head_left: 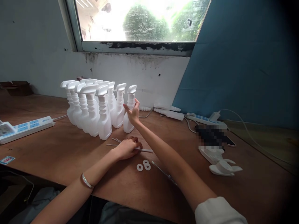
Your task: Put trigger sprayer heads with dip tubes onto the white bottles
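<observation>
My right hand (133, 112) is wrapped round the middle of a white spray bottle (128, 125), which stands upright at the right end of a group of similar bottles (105, 124). Nearer to me, my left hand (128, 147) rests on the table with its fingers curled over several thin clear plastic tubes (146, 150); the tube ends stick out on both sides of it. Just right of that hand lie several flat white ring washers (140, 167). A slim metal tool (164, 173) lies partly under my right forearm.
White trigger spray heads (224, 166) lie on the right of the brown table (112, 180), by a blurred dark device (210, 135). Empty bottles (171, 114) lie along the wall. Power strips (30, 126) with cables sit at left and back right. A cardboard box (17, 88) is far left.
</observation>
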`<state>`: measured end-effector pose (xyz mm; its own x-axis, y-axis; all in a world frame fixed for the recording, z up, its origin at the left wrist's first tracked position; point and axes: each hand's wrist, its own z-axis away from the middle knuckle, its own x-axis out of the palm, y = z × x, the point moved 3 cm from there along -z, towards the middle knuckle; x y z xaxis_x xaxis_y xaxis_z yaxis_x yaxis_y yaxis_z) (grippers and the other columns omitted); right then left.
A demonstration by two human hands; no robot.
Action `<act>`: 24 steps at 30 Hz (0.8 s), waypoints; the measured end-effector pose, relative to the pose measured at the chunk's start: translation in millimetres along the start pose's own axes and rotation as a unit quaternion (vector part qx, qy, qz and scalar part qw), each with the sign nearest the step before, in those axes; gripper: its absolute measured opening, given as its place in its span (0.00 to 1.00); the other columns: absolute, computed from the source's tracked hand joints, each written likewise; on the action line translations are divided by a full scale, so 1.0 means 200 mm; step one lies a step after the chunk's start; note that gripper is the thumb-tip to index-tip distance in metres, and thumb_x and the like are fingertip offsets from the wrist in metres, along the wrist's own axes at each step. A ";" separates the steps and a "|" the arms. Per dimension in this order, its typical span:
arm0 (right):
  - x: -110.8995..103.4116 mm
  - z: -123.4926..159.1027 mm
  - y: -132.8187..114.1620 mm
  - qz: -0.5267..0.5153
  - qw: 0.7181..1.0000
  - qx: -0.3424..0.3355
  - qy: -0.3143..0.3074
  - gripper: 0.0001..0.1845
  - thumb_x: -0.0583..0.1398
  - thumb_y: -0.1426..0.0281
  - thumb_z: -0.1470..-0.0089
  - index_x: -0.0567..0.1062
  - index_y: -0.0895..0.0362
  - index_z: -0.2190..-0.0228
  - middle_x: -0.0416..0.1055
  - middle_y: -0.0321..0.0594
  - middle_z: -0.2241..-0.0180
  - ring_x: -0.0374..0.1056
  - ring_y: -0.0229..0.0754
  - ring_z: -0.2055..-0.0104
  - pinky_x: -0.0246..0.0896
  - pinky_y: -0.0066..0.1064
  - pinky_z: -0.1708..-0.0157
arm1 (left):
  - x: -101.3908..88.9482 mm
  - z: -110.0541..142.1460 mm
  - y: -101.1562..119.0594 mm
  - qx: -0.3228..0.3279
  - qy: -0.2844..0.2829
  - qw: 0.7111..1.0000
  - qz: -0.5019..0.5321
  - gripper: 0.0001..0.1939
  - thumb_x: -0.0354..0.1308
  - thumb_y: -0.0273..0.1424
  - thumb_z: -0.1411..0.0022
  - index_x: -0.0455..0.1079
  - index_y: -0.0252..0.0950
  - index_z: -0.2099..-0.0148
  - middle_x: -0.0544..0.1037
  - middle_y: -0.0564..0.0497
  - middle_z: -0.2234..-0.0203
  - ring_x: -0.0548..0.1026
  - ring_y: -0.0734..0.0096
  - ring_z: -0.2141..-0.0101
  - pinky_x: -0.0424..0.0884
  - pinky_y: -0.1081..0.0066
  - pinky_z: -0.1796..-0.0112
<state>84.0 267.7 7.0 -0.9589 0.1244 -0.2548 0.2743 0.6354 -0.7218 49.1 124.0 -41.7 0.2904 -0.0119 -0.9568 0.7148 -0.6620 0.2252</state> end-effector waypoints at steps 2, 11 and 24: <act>0.04 -0.01 -0.01 -0.016 1.000 0.015 0.021 0.44 0.54 0.49 0.53 0.43 0.58 0.44 0.54 0.54 0.46 0.52 0.50 0.43 0.52 0.42 0.49 | 0.00 0.00 0.00 -0.001 -0.004 1.000 -0.004 0.11 0.48 0.30 0.41 0.68 0.38 0.58 0.68 0.47 0.63 0.67 0.63 0.60 0.65 0.67 0.60; 0.08 -0.01 0.00 -0.046 0.996 0.048 0.058 0.47 0.58 0.49 0.56 0.46 0.62 0.44 0.55 0.54 0.46 0.51 0.48 0.43 0.49 0.39 0.47 | 0.01 -0.01 0.00 -0.006 -0.007 1.000 -0.002 0.11 0.47 0.30 0.40 0.67 0.39 0.57 0.67 0.46 0.61 0.66 0.61 0.58 0.65 0.65 0.59; -0.96 0.41 -0.18 0.554 0.812 -0.020 -0.183 0.15 0.54 0.63 0.47 0.67 0.58 0.59 0.67 0.50 0.59 0.62 0.53 0.57 0.52 0.42 0.60 | -0.03 -0.01 0.06 0.032 -0.008 0.963 0.267 0.12 0.55 0.36 0.46 0.70 0.36 0.61 0.70 0.49 0.67 0.68 0.69 0.67 0.64 0.73 0.66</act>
<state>264.6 158.8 29.6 -0.0375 0.4072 -0.9126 0.9443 0.3133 0.1010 56.8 116.9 -32.5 0.5959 -0.3747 -0.7103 0.4251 -0.6032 0.6749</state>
